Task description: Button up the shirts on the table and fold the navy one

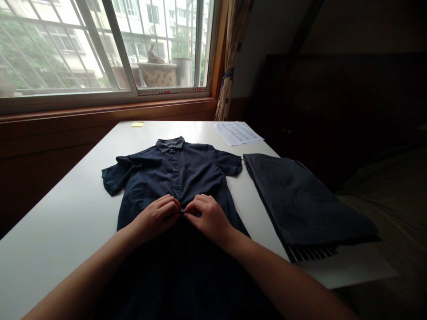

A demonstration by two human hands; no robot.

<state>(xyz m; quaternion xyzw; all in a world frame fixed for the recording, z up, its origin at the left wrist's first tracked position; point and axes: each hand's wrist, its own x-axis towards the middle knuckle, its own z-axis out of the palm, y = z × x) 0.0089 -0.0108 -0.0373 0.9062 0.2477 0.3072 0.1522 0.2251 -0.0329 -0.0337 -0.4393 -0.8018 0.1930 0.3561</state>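
Dark blue cloth makes up the shirt (200, 173), which lies face up on the white table (66, 195), its collar toward the window (153, 44). The left hand (160, 214) and right hand (208, 218) pinch its front where the buttons run, maybe at a button; it is too dark to be sure. Dark folded cloth (303, 200) lies beside it, on the right.

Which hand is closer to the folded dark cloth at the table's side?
Right. The right hand pinches the shirt front, left of the folded dark cloth; the left hand grips the shirt just beyond it, farther from the cloth.
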